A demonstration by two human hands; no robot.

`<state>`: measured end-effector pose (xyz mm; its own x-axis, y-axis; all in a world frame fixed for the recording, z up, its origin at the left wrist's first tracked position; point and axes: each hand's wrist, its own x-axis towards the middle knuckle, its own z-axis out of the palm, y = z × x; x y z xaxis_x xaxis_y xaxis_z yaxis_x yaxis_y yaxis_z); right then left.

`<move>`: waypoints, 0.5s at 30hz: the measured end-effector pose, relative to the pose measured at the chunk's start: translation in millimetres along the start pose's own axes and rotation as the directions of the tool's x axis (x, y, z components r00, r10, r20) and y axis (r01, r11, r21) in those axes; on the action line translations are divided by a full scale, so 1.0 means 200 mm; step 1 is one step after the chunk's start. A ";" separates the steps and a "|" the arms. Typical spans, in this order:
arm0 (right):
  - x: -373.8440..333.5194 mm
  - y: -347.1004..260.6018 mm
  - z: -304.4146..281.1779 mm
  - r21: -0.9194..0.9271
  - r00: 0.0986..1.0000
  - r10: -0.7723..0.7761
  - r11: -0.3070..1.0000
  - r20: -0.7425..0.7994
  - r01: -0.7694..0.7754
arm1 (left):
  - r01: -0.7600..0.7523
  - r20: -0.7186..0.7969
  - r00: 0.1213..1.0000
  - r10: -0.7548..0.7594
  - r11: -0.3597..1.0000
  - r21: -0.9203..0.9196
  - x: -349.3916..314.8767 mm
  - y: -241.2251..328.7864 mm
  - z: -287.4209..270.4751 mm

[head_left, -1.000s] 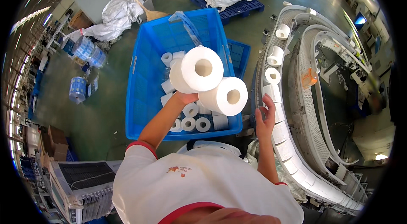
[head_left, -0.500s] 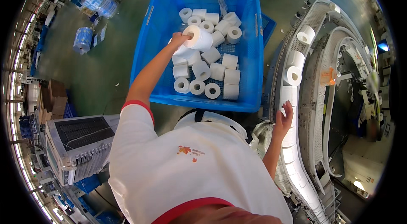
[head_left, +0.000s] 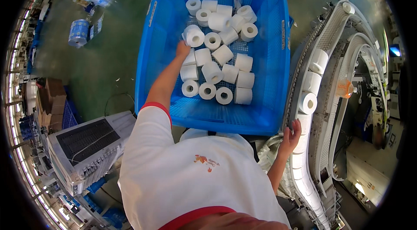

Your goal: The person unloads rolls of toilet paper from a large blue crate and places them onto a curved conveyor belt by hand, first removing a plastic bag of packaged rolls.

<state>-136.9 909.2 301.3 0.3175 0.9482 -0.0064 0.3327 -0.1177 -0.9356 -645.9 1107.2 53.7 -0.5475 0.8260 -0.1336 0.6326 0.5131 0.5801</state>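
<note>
My left hand (head_left: pixel 183 49) reaches into a big blue plastic crate (head_left: pixel 150 62) and holds a white toilet paper roll (head_left: pixel 193 37) at its left side; most of the fingers are hidden behind it. Around and below lie several more toilet paper rolls (head_left: pixel 212 72), some on end, some on their sides. My right hand (head_left: pixel 290 139) is raised with its fingers apart and nothing in it. It hovers beside a row of toilet paper rolls (head_left: pixel 299 143) on a curved conveyor (head_left: pixel 333 34); whether the fingertips touch them, I cannot tell.
The conveyor runs along my right side, with a second curved track (head_left: pixel 339 95) beyond it. A grey slatted machine or cabinet (head_left: pixel 89 143) stands at the left. On the floor further left are blue printed film rolls (head_left: pixel 79 33) and cardboard (head_left: pixel 54 99).
The roll gripped before now rests among the others towards the back of the crate, and my left hand is at another roll. The view has shifted; my right hand stays beside the conveyor.
</note>
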 end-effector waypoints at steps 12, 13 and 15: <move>-0.08 0.03 0.02 -0.263 0.968 0.235 0.932 -0.085 -0.250 | 0.565 0.221 0.824 -0.521 0.784 -0.257 -0.16 -0.79 0.60; -0.09 0.05 0.04 -0.253 0.976 0.210 0.942 -0.063 -0.219 | 0.537 0.268 0.840 -0.471 0.791 -0.293 -0.14 -0.80 0.58; -0.11 0.10 0.03 -0.235 0.985 0.165 0.957 -0.051 -0.172 | 0.564 0.323 0.804 -0.499 0.812 -0.149 -0.08 -0.89 0.55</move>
<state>-142.5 887.2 280.6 0.4131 0.8995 -0.1423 0.4726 -0.3453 -0.8108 -689.6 1029.0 -136.7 -0.5794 0.4835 -0.6561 0.1236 0.8479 0.5156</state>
